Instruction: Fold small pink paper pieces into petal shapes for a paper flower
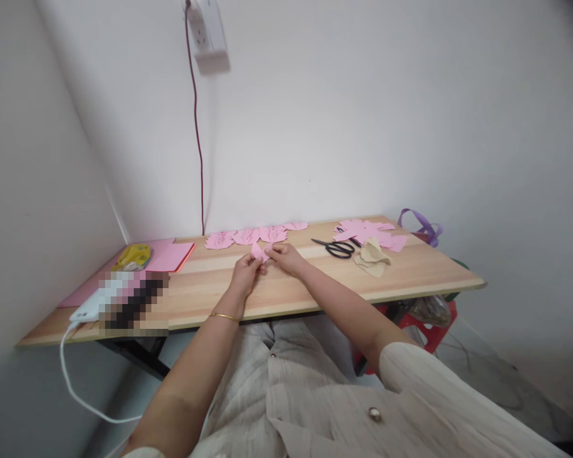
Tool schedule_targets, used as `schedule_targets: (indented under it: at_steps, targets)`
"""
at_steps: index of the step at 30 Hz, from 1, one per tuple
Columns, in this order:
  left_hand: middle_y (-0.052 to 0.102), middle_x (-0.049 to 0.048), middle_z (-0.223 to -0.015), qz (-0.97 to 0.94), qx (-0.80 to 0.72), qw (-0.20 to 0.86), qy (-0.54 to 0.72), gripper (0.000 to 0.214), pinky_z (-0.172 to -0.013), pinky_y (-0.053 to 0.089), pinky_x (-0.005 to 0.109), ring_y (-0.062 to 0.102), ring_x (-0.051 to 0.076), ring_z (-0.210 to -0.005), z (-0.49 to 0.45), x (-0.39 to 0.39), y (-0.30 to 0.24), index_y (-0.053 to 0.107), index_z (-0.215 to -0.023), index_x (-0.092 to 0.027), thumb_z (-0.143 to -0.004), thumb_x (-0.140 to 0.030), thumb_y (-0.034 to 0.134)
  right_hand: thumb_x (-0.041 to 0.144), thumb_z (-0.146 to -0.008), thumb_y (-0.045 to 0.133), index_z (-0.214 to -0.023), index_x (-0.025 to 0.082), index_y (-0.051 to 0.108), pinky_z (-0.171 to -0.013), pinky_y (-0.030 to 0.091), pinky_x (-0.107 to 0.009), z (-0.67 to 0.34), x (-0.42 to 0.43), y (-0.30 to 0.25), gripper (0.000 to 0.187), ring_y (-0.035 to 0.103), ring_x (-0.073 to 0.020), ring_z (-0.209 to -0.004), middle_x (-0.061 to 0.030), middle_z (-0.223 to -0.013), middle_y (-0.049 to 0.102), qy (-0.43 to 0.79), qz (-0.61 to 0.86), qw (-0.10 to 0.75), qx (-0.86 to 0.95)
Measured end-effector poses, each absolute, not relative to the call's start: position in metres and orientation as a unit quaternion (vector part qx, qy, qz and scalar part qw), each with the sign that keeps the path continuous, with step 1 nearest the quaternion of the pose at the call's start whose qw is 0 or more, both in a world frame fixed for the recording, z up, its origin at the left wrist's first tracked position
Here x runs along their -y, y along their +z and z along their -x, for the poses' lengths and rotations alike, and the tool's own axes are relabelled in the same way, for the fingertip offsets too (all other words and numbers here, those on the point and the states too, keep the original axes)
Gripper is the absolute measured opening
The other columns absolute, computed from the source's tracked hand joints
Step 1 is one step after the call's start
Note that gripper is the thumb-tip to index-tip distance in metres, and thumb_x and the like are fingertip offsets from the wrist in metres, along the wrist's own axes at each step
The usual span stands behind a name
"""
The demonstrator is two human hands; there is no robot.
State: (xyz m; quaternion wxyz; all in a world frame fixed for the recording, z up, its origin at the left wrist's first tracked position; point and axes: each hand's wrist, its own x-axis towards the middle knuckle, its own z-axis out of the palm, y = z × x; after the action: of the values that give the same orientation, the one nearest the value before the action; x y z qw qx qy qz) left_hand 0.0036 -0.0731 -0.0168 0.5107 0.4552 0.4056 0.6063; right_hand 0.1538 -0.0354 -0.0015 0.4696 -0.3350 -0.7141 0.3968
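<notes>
Both my hands meet over the middle of the wooden table point(315, 286). My left hand point(246, 270) and my right hand point(286, 257) pinch a small pink paper piece point(260, 253) between their fingertips, just above the tabletop. Behind it, along the wall, lies a row of cut pink paper shapes point(258, 236). A gold bangle sits on my left wrist.
Black scissors point(338, 247) lie to the right of my hands, beside a beige crumpled paper point(372, 257) and a pile of pink scraps point(367, 232). At the left are pink sheets point(169, 256), a yellow object point(132, 257) and a white device with cable point(88, 308). A purple ribbon point(423, 226) hangs at the far right.
</notes>
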Motion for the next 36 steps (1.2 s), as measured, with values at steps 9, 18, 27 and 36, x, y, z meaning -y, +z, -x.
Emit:
schedule_targets:
  at_steps: [9, 18, 27, 36]
  targets:
    - [0.057, -0.0021, -0.058, -0.446, -0.409, 0.505, 0.615, 0.03, -0.05, 0.041, 0.021, 0.05, 0.008, -0.048, -0.003, 0.07, -0.02, 0.059, -0.074, -0.014, -0.059, -0.031, 0.077, 0.051, -0.075, 0.058, -0.064, 0.016, 0.054, -0.057, 0.031, -0.024, -0.157, 0.041, 0.004, 0.036, 0.038, -0.01, -0.058, 0.0037, -0.057, 0.044, 0.412, 0.364, 0.525, 0.65]
    - [0.057, -0.0025, -0.059, -0.446, -0.398, 0.501, 0.626, 0.029, -0.05, 0.043, 0.021, 0.05, 0.007, -0.049, -0.002, 0.067, -0.022, 0.059, -0.076, -0.014, -0.059, -0.03, 0.076, 0.046, -0.08, 0.05, -0.061, 0.017, 0.05, -0.058, 0.032, -0.023, -0.153, 0.037, -0.003, 0.036, 0.04, -0.01, -0.058, 0.0035, -0.057, 0.045, 0.365, 0.363, 0.45, 0.73]
    - [0.058, -0.0013, -0.059, -0.467, -0.387, 0.516, 0.606, 0.031, -0.056, 0.048, 0.023, 0.055, 0.009, -0.053, -0.002, 0.069, -0.022, 0.061, -0.071, -0.013, -0.057, -0.033, 0.079, 0.041, -0.068, 0.069, -0.081, 0.014, 0.065, -0.068, 0.044, -0.026, -0.15, 0.038, -0.007, 0.03, 0.056, -0.0142, -0.072, -0.0025, -0.078, 0.066, 0.457, 0.292, 0.47, 0.696]
    - [0.058, -0.0005, -0.052, -0.51, -0.411, 0.487, 0.578, 0.031, -0.051, 0.043, 0.021, 0.053, 0.009, -0.048, -0.002, 0.073, -0.02, 0.059, -0.064, -0.014, -0.061, -0.038, 0.077, 0.043, -0.067, 0.07, -0.07, 0.014, 0.064, -0.065, 0.044, -0.025, -0.151, 0.036, -0.009, 0.03, 0.057, -0.014, -0.067, -0.003, -0.072, 0.065, 0.449, 0.304, 0.476, 0.692]
